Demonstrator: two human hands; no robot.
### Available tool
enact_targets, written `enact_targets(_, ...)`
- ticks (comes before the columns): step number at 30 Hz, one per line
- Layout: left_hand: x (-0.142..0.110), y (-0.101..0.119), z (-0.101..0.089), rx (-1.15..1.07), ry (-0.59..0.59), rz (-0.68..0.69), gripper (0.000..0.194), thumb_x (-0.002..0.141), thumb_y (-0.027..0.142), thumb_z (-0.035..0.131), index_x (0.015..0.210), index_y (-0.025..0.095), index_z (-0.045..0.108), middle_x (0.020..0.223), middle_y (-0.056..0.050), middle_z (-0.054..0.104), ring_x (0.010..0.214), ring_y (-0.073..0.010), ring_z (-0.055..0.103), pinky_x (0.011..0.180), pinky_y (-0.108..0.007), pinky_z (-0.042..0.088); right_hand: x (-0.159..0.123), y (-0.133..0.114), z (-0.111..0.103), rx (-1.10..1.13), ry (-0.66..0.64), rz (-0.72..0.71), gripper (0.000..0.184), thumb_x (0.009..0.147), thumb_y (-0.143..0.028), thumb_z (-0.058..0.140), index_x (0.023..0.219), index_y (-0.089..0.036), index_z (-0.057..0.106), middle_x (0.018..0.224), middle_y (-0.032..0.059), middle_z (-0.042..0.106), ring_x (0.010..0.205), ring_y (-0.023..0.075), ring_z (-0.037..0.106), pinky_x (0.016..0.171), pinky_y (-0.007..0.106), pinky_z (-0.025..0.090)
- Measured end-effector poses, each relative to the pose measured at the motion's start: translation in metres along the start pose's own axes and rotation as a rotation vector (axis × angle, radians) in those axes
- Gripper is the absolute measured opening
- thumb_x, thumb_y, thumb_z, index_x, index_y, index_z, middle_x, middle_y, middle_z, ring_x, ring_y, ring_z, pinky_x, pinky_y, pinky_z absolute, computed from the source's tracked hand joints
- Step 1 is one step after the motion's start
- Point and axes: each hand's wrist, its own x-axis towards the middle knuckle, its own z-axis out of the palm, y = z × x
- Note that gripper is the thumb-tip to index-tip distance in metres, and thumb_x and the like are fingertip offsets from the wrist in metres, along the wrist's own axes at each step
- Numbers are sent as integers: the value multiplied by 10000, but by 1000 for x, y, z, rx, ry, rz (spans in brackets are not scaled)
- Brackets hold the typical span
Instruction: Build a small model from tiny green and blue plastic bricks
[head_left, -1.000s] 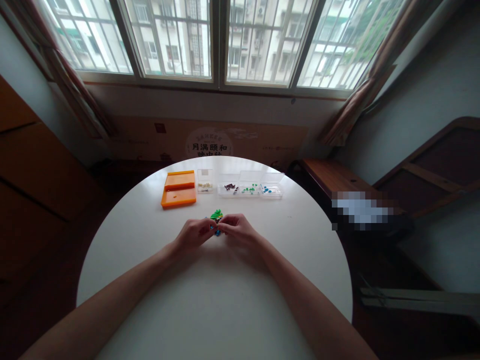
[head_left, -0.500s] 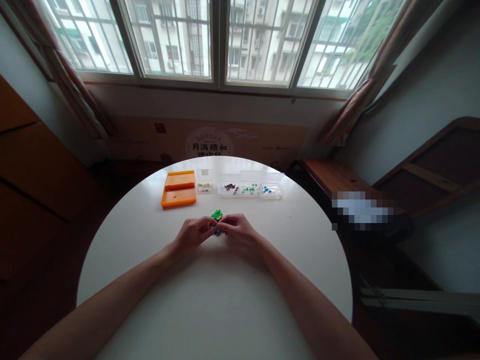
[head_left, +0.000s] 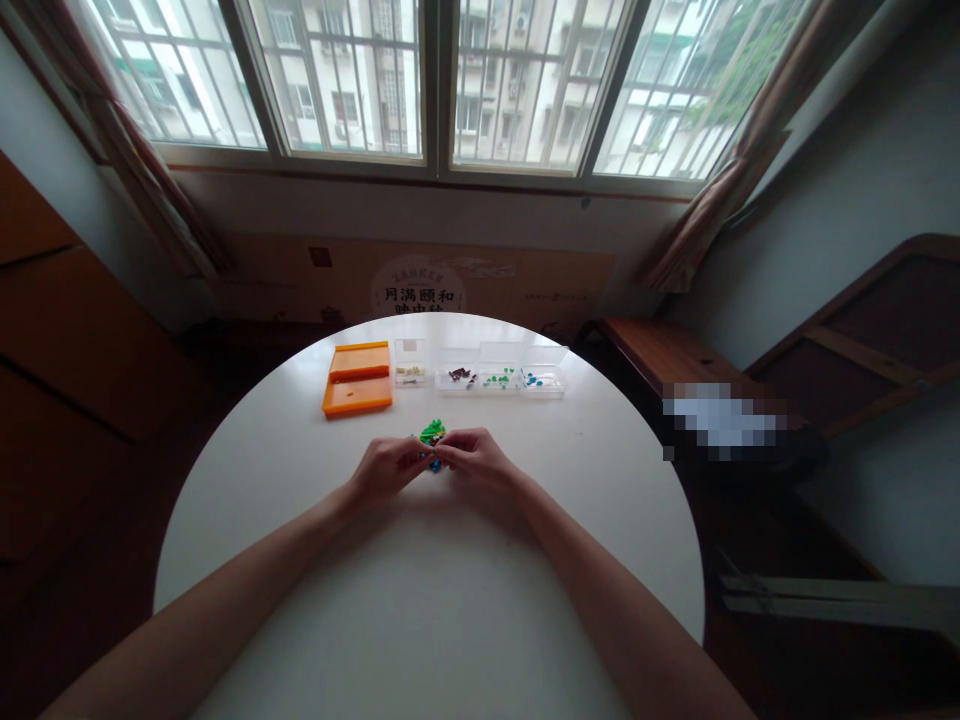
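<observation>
My left hand point(head_left: 386, 465) and my right hand point(head_left: 478, 458) meet over the middle of the white round table point(head_left: 420, 590). The thumb and fingers of each are pinched together, their tips nearly touching. Whatever lies between them is too small and too covered to name. Just under and behind the fingertips is a cluster of small plastic pieces point(head_left: 433, 430), bright green at the top, blue lower down, with dark and yellow bits. My fingers hide part of it, and I cannot tell whether its pieces are joined.
Behind my hands stands an orange two-part tray point(head_left: 358, 406) with a small bit in it. To its right are a clear box point(head_left: 410, 350) of cream pieces and a clear open case point(head_left: 480, 390) with dark, green and blue pieces. A wooden bench point(head_left: 660, 350) stands beyond the table's right edge.
My left fingertips have shifted slightly, and a little more of the green and dark pieces shows. My right hand has hardly moved. The tray and boxes stay in place.
</observation>
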Motion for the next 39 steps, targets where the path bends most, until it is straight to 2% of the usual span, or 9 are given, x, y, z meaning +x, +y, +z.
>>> enact_targets(10,2,3,-1,-2,7,-10,215,825,322,579,830,132,679,495,28,538,434,-51,422,475,-141,360,-1,-2,0,11,-10,3,403,686,-490,672,801,-106,703,610,28,616,526,91,487,499,213,358)
enact_targets(17,0,2,0,-34,1,-25,172,804,259,579,896,144,669,508,35,548,441,-50,448,480,-137,372,-2,-4,0,63,-11,10,387,687,-473,682,808,-106,698,625,30,623,534,90,494,505,213,369)
enact_targets(27,1,3,-1,-26,7,-13,155,817,257,570,819,134,665,507,32,542,443,-48,432,484,-137,370,-1,-3,1,55,10,23,385,669,-473,695,794,-109,699,612,26,617,536,95,499,503,214,372)
enact_targets(39,1,1,0,-29,-9,6,168,834,263,556,830,129,657,537,23,552,455,-52,434,485,-139,368,-2,-5,0,46,10,21,364,673,-452,698,784,-106,697,610,24,618,531,95,506,513,220,385)
